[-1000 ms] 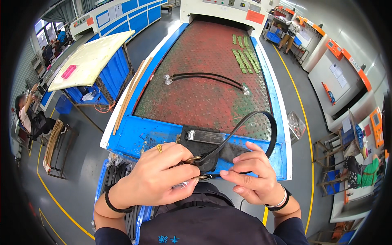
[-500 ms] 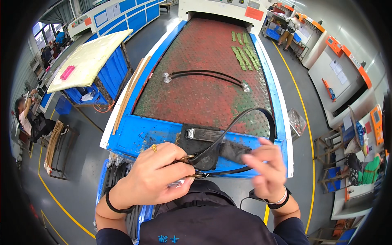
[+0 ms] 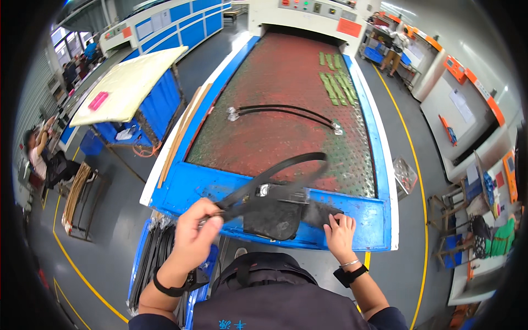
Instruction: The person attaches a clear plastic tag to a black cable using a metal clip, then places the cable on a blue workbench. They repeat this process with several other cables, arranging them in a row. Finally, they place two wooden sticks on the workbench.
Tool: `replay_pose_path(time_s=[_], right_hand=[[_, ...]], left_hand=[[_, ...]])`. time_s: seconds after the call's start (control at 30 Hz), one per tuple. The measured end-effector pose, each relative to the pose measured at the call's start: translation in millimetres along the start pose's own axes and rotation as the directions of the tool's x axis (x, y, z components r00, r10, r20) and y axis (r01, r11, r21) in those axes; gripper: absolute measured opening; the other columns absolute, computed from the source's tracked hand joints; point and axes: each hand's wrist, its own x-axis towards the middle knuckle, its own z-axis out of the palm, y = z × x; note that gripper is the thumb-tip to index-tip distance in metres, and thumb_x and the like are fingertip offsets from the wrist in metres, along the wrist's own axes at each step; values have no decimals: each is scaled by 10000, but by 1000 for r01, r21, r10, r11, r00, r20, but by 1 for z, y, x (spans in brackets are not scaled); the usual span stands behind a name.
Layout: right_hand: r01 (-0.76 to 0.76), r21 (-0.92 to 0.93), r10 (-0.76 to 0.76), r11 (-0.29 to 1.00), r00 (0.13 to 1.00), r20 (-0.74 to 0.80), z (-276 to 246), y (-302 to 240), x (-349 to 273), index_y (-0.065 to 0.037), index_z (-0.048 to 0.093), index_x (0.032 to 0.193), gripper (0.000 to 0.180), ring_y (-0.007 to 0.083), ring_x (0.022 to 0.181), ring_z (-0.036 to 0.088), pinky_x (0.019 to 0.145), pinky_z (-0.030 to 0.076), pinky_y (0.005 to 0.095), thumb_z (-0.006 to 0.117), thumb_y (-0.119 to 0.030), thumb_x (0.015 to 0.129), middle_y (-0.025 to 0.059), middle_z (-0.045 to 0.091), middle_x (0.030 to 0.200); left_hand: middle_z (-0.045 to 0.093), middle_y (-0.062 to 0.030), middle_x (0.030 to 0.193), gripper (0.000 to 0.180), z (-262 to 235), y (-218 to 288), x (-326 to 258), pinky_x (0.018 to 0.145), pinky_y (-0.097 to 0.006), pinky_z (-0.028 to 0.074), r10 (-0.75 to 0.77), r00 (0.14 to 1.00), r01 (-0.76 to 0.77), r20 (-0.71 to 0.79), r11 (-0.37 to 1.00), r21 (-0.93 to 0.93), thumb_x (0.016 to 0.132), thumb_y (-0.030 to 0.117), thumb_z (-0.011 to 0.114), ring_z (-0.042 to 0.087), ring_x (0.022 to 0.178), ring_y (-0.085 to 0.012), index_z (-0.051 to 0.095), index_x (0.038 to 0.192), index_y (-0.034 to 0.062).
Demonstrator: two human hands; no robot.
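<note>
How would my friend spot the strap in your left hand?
Find the big red-and-green belt, then the blue ledge at its near end. Near that ledge, the left hand grips a black strap. Unlike the two thin black straps lying on the belt, this one bends into a loop.

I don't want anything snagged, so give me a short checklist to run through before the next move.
1. Black strap in hand: ok, the left hand grips it.
2. Metal fitting fastened: cannot tell, the fingers cover much of it.
3. Right hand free: not ok, its fingertips are at the right end of the dark pad.
4. Strap pair apart from the green strips: ok, bare belt shows between them.
5. Loop off the belt: cannot tell, they overlap in this view.
</note>
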Motion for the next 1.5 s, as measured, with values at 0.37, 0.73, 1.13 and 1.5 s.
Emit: replay_pose_path(time_s=[0.37, 0.73, 1.13, 1.5], right_hand=[[47, -163, -39, 986, 998, 57, 12, 4, -6, -30, 627, 1018, 324, 297, 1161, 399, 1035, 213, 579, 654, -216, 754, 100, 482, 1158], [494, 220, -376, 841, 827, -418, -147, -62, 46, -103, 649, 723, 158, 260, 1052, 477, 1025, 268, 511, 759, -194, 656, 39, 543, 984], [722, -20, -712, 692, 677, -189, -194, -107, 79, -177, 626, 917, 254, 238, 1225, 410, 1060, 215, 542, 723, -209, 685, 42, 469, 1253], [703, 259, -683, 662, 708, -177, -211, -101, 89, -42, 655, 870, 154, 239, 952, 526, 1006, 370, 451, 678, -77, 721, 62, 532, 963]], left_hand=[[465, -21, 687, 176, -10, -12, -3, 490, -216, 327, -327, 945, 283, 13, 795, -537, 929, 209, 454, 392, 534, -79, 429, 807, 84], [464, -22, 715, 200, 10, 2, 13, 495, -239, 325, -427, 817, 568, 387, 483, -667, 941, 263, 471, 391, 535, -88, 463, 869, 77], [483, -14, 717, 220, 36, 16, 18, 440, -220, 307, -357, 596, 800, 719, 335, -498, 955, 268, 475, 381, 494, -72, 487, 880, 62], [553, -157, 1060, 427, 24, 24, 13, 678, -348, 479, -156, 637, 768, 755, 208, -605, 960, 397, 402, 584, 822, -226, 463, 1192, 44]])
